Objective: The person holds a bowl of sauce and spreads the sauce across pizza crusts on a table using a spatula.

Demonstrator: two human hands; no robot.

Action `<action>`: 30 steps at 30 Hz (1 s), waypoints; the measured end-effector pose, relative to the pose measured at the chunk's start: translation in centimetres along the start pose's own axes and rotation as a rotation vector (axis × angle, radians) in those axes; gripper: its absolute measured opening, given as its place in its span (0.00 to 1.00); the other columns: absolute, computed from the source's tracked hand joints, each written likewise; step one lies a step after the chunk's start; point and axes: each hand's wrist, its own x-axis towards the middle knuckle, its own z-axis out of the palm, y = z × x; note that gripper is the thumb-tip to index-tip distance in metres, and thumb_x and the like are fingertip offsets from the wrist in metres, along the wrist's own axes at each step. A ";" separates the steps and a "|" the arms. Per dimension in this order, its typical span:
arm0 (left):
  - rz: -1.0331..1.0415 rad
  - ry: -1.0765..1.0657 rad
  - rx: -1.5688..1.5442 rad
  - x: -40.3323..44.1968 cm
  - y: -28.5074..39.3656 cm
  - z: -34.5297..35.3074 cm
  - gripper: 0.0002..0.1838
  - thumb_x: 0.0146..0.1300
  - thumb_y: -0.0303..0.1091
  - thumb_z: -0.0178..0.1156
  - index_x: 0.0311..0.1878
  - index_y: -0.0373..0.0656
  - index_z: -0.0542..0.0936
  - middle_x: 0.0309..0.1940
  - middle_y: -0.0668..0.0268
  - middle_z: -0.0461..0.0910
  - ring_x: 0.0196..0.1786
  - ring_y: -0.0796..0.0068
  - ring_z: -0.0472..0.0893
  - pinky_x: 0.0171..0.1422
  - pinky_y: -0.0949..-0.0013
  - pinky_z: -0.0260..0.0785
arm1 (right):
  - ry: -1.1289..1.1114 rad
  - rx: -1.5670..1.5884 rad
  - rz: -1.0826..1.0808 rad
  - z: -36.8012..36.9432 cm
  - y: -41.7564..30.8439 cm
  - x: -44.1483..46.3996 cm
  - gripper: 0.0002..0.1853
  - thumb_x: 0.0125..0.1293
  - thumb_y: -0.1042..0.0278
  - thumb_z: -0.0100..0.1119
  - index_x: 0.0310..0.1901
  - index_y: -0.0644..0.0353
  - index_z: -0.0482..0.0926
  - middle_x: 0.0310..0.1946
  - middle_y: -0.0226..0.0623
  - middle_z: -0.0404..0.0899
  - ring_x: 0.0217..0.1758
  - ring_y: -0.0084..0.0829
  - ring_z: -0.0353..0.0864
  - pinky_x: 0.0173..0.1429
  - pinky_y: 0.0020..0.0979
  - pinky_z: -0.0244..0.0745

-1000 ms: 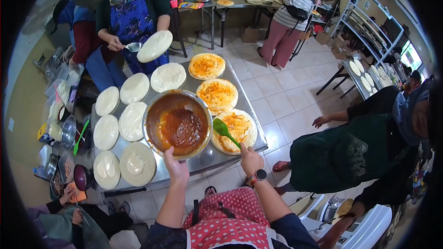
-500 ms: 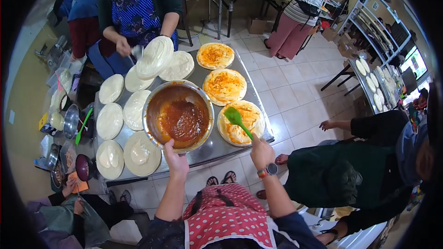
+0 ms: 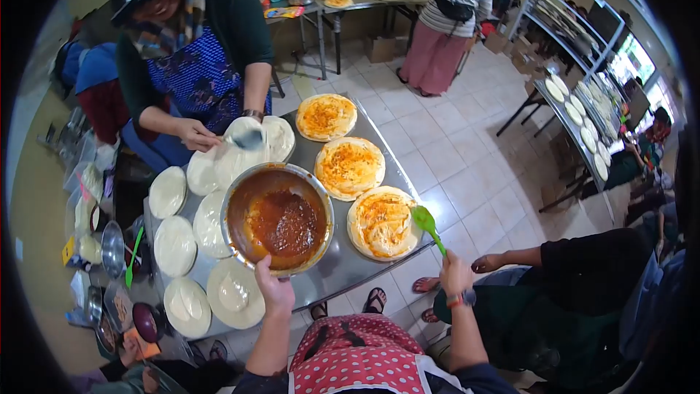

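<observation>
My left hand (image 3: 275,288) grips the near rim of a metal bowl (image 3: 246,195), held above the table, with red-brown sauce (image 3: 286,222) inside. In my right hand (image 3: 456,277) is a green spatula (image 3: 426,222), its blade at the right edge of the nearest sauce-streaked dough round (image 3: 383,225). Whether the blade touches the dough, I cannot tell. Beyond it lie a second orange-smeared round (image 3: 350,168) and a third (image 3: 326,117). Left of the bowl are several pale, glossy rounds, among them one with a white dollop (image 3: 235,294).
Across the metal table (image 3: 335,275), a person (image 3: 208,66) in a blue apron holds a spatula over a pale round. Another person (image 3: 539,299) stands close on my right. Bowls and a second green spatula (image 3: 133,259) sit at the left.
My right hand and the green spatula have moved right and toward me, from over the nearest round to its edge. The person opposite has lowered the pale round. The view has shifted.
</observation>
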 end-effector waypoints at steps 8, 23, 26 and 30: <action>-0.147 -0.134 0.054 3.3 1.1 -1.4 0.20 0.57 0.38 0.46 0.51 0.38 0.64 0.49 0.63 0.68 0.52 0.69 0.68 0.57 0.63 0.58 | 0.020 0.400 0.062 7.3 -4.6 -14.5 0.12 0.56 0.62 0.49 0.44 0.45 0.74 0.26 0.47 0.76 0.29 0.49 0.75 0.31 0.45 0.69; -0.240 -0.190 -0.032 2.9 5.9 -6.3 0.17 0.55 0.36 0.48 0.47 0.39 0.67 0.46 0.64 0.69 0.50 0.72 0.70 0.55 0.67 0.61 | 0.110 0.398 0.146 10.1 -10.1 -12.1 0.14 0.57 0.56 0.48 0.46 0.41 0.75 0.26 0.50 0.76 0.31 0.50 0.75 0.34 0.46 0.70; -0.226 -0.157 0.032 3.1 6.0 -6.0 0.20 0.55 0.37 0.48 0.50 0.39 0.65 0.48 0.63 0.69 0.51 0.70 0.69 0.57 0.66 0.60 | 0.270 0.319 0.192 8.6 -8.5 -7.9 0.14 0.59 0.61 0.45 0.45 0.49 0.75 0.24 0.50 0.75 0.28 0.50 0.75 0.31 0.46 0.69; -0.241 -0.096 0.015 3.2 4.7 -6.1 0.20 0.54 0.37 0.49 0.50 0.39 0.65 0.48 0.64 0.69 0.51 0.71 0.69 0.57 0.67 0.59 | 0.137 0.189 0.148 8.0 -10.9 -4.9 0.13 0.59 0.62 0.45 0.45 0.49 0.74 0.25 0.50 0.75 0.29 0.50 0.75 0.31 0.47 0.68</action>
